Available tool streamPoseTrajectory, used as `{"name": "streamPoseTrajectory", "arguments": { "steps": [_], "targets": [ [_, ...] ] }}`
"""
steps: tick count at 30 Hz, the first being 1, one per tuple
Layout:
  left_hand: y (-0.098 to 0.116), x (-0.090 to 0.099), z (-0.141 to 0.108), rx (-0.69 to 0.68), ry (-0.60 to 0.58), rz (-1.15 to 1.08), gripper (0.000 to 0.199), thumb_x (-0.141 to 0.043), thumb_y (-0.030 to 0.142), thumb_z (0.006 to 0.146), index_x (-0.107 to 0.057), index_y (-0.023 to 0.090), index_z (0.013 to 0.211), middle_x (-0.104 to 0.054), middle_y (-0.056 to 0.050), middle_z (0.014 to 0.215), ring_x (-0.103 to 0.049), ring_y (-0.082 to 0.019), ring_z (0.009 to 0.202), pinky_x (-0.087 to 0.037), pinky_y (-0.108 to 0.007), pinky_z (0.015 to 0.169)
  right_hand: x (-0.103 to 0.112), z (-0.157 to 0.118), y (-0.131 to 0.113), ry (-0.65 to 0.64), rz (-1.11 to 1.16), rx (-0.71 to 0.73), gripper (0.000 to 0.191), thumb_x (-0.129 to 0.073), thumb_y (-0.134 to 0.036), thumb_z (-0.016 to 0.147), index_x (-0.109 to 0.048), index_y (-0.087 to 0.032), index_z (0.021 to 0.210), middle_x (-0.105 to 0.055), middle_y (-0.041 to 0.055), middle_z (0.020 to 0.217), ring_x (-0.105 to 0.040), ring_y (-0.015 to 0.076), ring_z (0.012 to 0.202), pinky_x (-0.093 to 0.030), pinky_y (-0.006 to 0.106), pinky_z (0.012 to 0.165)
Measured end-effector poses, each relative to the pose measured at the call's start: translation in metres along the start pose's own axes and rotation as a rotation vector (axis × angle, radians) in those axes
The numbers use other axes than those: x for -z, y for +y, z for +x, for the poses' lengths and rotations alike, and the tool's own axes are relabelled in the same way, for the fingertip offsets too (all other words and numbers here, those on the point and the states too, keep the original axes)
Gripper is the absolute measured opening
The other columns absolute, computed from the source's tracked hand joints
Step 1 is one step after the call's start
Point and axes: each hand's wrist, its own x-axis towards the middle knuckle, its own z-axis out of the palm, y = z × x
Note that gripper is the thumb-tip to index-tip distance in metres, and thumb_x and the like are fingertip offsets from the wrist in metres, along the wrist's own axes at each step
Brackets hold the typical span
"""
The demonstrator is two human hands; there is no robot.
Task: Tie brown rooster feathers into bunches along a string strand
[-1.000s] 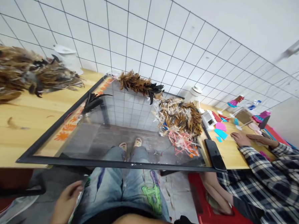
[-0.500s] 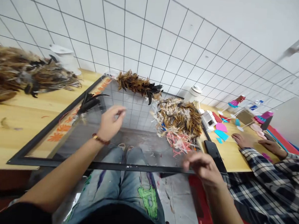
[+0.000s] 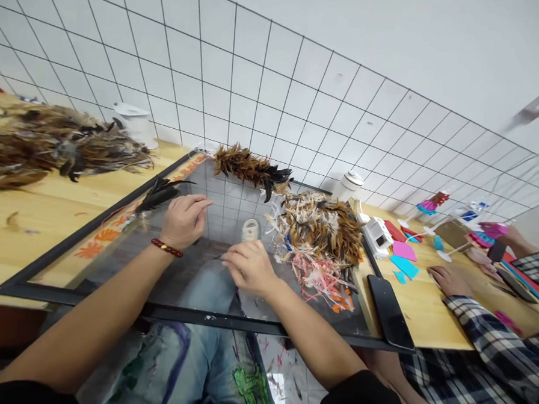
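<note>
My left hand point(image 3: 185, 221), with a red bead bracelet point(image 3: 166, 248) on its wrist, is over the left part of a black-framed glass panel point(image 3: 191, 312). Its thumb and fingertips are pressed together; anything between them is too small to see. Close to the panel's middle, my right hand point(image 3: 250, 267) is also closed in a pinch, with a thin dark sliver at its fingertips that I cannot identify. Black feathers point(image 3: 158, 196) lie just beyond my left hand. A heap of brown and white feathers point(image 3: 325, 226) lies right of my right hand, with pink-white scraps point(image 3: 315, 271) in front.
A brown feather strand point(image 3: 247, 164) lies along the panel's back edge. More feathers point(image 3: 51, 145) cover the table at left. A phone point(image 3: 389, 311), a white device point(image 3: 377, 235) and a white jar point(image 3: 348, 185) stand around the right side. A co-worker's plaid sleeve point(image 3: 484, 325) is at far right.
My right hand has moved left from the panel's front right to its middle and closed. My left hand has shifted slightly left. The co-worker's far hand has moved to the pink item.
</note>
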Motion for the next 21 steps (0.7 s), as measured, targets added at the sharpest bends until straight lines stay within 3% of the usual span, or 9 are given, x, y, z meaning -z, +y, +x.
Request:
{"name": "streamPoseTrajectory", "arguments": {
  "steps": [5,7,9,12,15,17,18,21],
  "targets": [
    [0.012,0.001,-0.003,-0.067,-0.106,-0.087,0.029,-0.046,0.014,0.080,-0.067,0.018,0.100,-0.067,-0.009,0.100,-0.060,-0.021,0.093,-0.045,-0.032,0.085,-0.006,-0.006,0.004,-0.084,-0.075,0.069,0.019,-0.048,-0.028,0.092,-0.063,-0.020,0.099,-0.067,0.0046,0.096,-0.054,0.0161,0.090,-0.032,0.034,0.080],
    [0.010,0.006,-0.001,-0.023,-0.139,-0.052,0.029,-0.046,0.014,0.080,-0.066,0.018,0.101,-0.067,-0.009,0.101,-0.060,-0.022,0.094,-0.044,-0.034,0.086,-0.008,-0.006,0.004,-0.094,-0.067,0.074,0.017,-0.048,-0.026,0.092,-0.063,-0.020,0.098,-0.067,0.0045,0.095,-0.053,0.0156,0.089,-0.031,0.034,0.080],
    [0.000,0.015,0.002,0.141,-0.119,0.059,0.029,-0.047,0.018,0.081,-0.066,0.018,0.102,-0.066,-0.011,0.102,-0.058,-0.025,0.098,-0.043,-0.038,0.088,-0.010,-0.005,0.004,-0.096,-0.054,0.073,0.017,-0.048,-0.025,0.092,-0.063,-0.020,0.098,-0.067,0.0046,0.095,-0.053,0.0154,0.089,-0.031,0.035,0.080],
    [-0.027,0.035,0.005,0.539,-0.093,0.303,0.030,-0.049,0.026,0.080,-0.065,0.015,0.103,-0.062,-0.018,0.104,-0.054,-0.034,0.104,-0.041,-0.048,0.086,-0.011,-0.006,0.004,-0.099,-0.040,0.069,0.017,-0.048,-0.025,0.092,-0.063,-0.020,0.098,-0.067,0.0052,0.096,-0.054,0.0152,0.090,-0.030,0.035,0.082],
    [-0.055,0.050,0.002,0.884,-0.271,0.453,0.040,-0.058,0.036,0.073,-0.065,0.008,0.100,-0.058,-0.027,0.109,-0.050,-0.044,0.106,-0.041,-0.055,0.080,-0.012,-0.006,0.005,-0.122,-0.037,0.072,0.017,-0.049,-0.024,0.091,-0.063,-0.020,0.098,-0.067,0.0051,0.095,-0.054,0.0149,0.089,-0.029,0.035,0.082],
    [-0.066,0.053,0.000,0.982,-0.349,0.460,0.041,-0.064,0.037,0.067,-0.067,0.006,0.094,-0.058,-0.028,0.109,-0.049,-0.047,0.107,-0.041,-0.058,0.080,-0.012,-0.005,0.005,-0.136,-0.025,0.066,0.016,-0.049,-0.024,0.091,-0.064,-0.020,0.097,-0.067,0.0047,0.094,-0.054,0.0147,0.089,-0.030,0.034,0.082],
    [-0.068,0.052,0.000,0.995,-0.327,0.424,0.037,-0.065,0.035,0.066,-0.067,0.007,0.090,-0.060,-0.026,0.107,-0.049,-0.047,0.107,-0.040,-0.058,0.081,-0.012,-0.005,0.005,-0.138,-0.010,0.058,0.016,-0.050,-0.024,0.091,-0.064,-0.021,0.097,-0.067,0.0045,0.094,-0.054,0.0147,0.089,-0.030,0.034,0.082],
    [-0.057,0.040,0.004,1.024,-0.078,0.028,0.021,-0.065,0.031,0.069,-0.067,0.013,0.080,-0.065,-0.014,0.088,-0.057,-0.036,0.097,-0.043,-0.052,0.083,-0.012,-0.005,0.006,-0.105,0.065,-0.003,0.016,-0.050,-0.025,0.090,-0.065,-0.021,0.096,-0.067,0.0045,0.096,-0.055,0.0151,0.090,-0.032,0.034,0.084]
  ]
}}
